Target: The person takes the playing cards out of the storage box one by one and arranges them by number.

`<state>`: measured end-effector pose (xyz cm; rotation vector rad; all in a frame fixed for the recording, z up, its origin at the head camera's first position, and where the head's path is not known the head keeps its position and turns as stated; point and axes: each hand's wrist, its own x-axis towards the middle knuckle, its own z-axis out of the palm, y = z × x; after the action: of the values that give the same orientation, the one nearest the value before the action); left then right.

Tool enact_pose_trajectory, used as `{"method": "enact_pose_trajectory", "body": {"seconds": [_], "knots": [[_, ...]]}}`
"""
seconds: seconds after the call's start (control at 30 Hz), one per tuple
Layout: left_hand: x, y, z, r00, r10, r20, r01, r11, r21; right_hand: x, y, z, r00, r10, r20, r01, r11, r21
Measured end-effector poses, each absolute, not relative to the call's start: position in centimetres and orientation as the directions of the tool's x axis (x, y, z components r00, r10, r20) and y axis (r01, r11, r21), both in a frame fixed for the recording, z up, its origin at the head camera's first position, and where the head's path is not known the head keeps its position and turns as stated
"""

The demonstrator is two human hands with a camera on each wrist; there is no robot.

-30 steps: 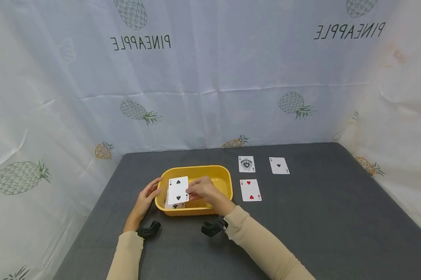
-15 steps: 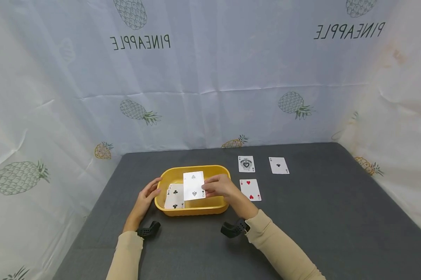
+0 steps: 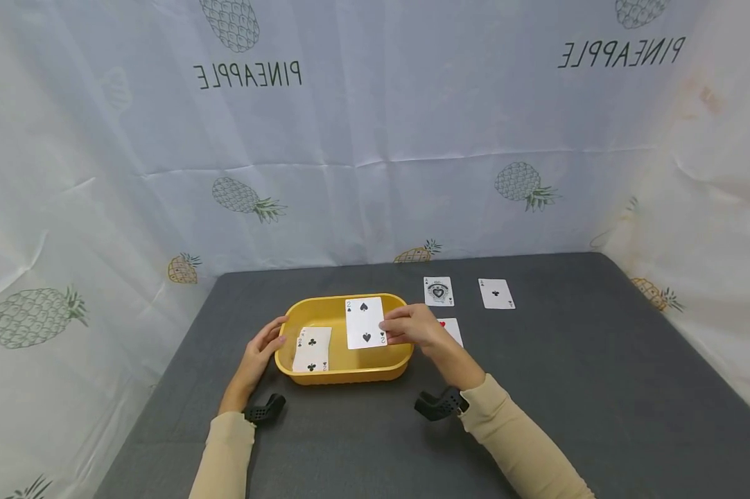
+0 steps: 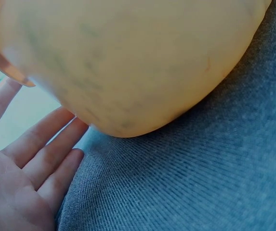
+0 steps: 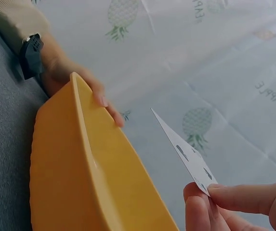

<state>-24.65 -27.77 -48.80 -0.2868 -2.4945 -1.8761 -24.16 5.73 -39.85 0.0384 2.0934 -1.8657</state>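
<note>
A yellow plastic tub stands on the dark tabletop. My left hand holds its left end, the thumb over the rim and the other fingers fairly straight along the outside wall. Between thumb and fingers, my right hand pinches a two of spades by its right edge. That card is raised over the tub's right half, face visible, and in the right wrist view the card tilts beside the rim. Several cards lie overlapped in the tub's left part, a club card on top.
Right of the tub, an ace with an ornate emblem and an ace of clubs lie face up. A two of hearts lies nearer, partly covered by my right hand. A white pineapple-print curtain surrounds the table's back and sides.
My right hand has carried the two of spades rightward and slightly away, off the cards in the tub. It now overlaps the two of hearts in view. The left hand has stayed put.
</note>
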Motion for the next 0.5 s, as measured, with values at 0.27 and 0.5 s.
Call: {"method": "enact_pose_trajectory", "body": {"seconds": [0.27, 0.5], "knots": [[-24.7, -27.7, -48.8, -0.983, 0.138, 0.123, 0.157, 0.270, 0.950, -23.9, 8.3, -40.2, -0.954, -0.171, -0.246, 0.216, 0.174, -0.961], [-24.7, -27.8, -48.8, -0.985, 0.129, 0.112, 0.143, 0.266, 0.953, -23.7, 10.8, -40.6, -0.961, -0.143, -0.236, 0.205, 0.201, -0.958]]}}
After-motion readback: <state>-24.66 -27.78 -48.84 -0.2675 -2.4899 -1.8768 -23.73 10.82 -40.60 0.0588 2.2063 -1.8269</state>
